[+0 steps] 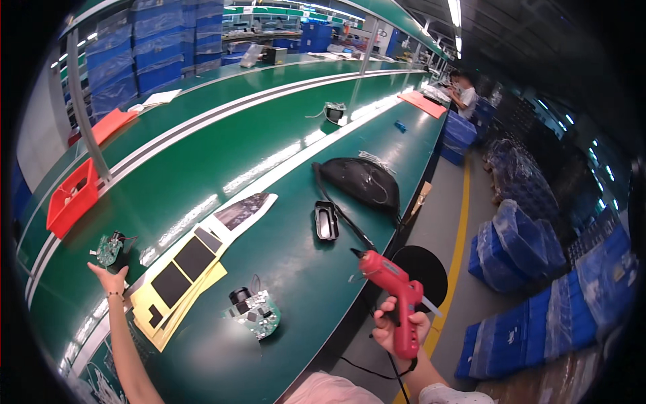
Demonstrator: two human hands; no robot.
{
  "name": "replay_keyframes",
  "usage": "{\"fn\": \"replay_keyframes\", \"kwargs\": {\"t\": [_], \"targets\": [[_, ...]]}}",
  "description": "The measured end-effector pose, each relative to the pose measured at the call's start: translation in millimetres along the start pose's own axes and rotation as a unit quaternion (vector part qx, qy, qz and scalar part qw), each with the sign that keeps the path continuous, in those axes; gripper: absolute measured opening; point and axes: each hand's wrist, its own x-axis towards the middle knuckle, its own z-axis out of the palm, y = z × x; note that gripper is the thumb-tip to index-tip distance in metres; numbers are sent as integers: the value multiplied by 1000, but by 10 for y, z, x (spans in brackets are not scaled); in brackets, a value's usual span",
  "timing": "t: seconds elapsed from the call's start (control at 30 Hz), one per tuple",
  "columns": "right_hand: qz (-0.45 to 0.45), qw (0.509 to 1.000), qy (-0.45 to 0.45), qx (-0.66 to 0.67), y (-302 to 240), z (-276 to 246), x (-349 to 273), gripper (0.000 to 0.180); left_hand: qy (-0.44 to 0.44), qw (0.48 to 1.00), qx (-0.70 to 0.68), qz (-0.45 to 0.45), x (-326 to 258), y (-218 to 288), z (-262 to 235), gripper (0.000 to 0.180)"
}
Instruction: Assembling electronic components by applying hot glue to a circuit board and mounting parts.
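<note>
The left arm [126, 350] reaches far out and is almost straight, with the left hand [113, 279] at its end. Its fingers are spread wide, with a gap between the thumb and the pointing finger. A small green circuit board [106, 250] sits just past those fingertips on the green belt [222, 148]; I cannot tell if they touch it. The board has a dark part on the side to the right, and I cannot tell which way its long side runs. The right hand [402, 328] is bent up close to the body, past the edge of the surface [276, 249]. Its fingers are curled around the handle of a red glue gun [405, 289]. The handle runs up and down in the fist, and the long body lies above the fingers, on a slant. The tip points forward and left, away from the fingers. A pale stick [431, 307] pokes out of the back, to the right. Between the two hands, a bigger circuit board [262, 315] lies on the surface, well apart from all the fingers. Yellow sheets [143, 296] with black patches lie just right of the left fingers.
</note>
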Motion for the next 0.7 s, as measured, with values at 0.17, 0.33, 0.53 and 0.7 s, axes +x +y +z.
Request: {"fn": "replay_keyframes", "kwargs": {"t": [0.17,0.33,0.53,0.7], "targets": [[5,1000,-8,12,6,-53,17,45,-124,983,-110,82,-759,1234,-143,102],[24,1000,-14,8,52,-59,-39,44,-584,768,-229,125,-2007,2535,-1008,119],[68,997,22,-4,125,-27,-188,47,-446,857,-149,209,-2465,2578,-838,117],[17,998,30,-47,149,150,-357,49,-375,888,-232,132,-2569,2630,-639,103]]}}
